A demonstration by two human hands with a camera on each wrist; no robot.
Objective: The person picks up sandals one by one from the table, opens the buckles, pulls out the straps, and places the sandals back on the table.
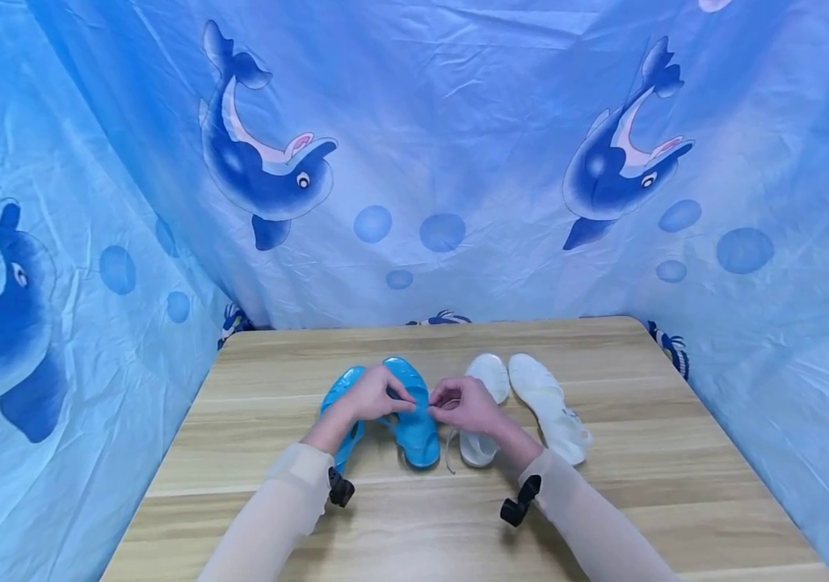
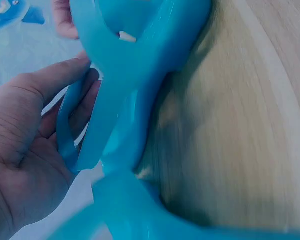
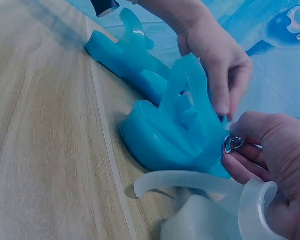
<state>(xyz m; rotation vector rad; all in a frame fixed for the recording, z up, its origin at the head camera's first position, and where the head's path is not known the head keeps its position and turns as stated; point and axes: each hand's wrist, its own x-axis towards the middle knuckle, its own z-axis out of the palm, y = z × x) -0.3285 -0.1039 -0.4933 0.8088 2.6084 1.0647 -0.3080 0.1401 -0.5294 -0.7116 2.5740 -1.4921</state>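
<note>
Both hands meet over a blue jelly sandal [image 1: 422, 444], the inner one of a blue pair. My right hand [image 1: 469, 404] pinches a small metal buckle [image 3: 233, 144] at the sandal's side between thumb and fingers. Opposite it, my left hand [image 1: 378, 394] pinches the end of the sandal's blue strap, thumb against fingertips, close to the buckle. In the left wrist view a looped blue strap [image 2: 94, 127] passes in front of the left fingers. The other blue sandal [image 1: 339, 388] lies under the left wrist, partly covered by it.
A white sandal [image 1: 489, 373] sits under the right hand and forearm, its loose strap sticking out toward the blue one. Its mate [image 1: 538, 388] lies just right of it. The wooden table [image 1: 298, 356] ends at a blue dolphin-print curtain [image 1: 414, 145] behind and at both sides.
</note>
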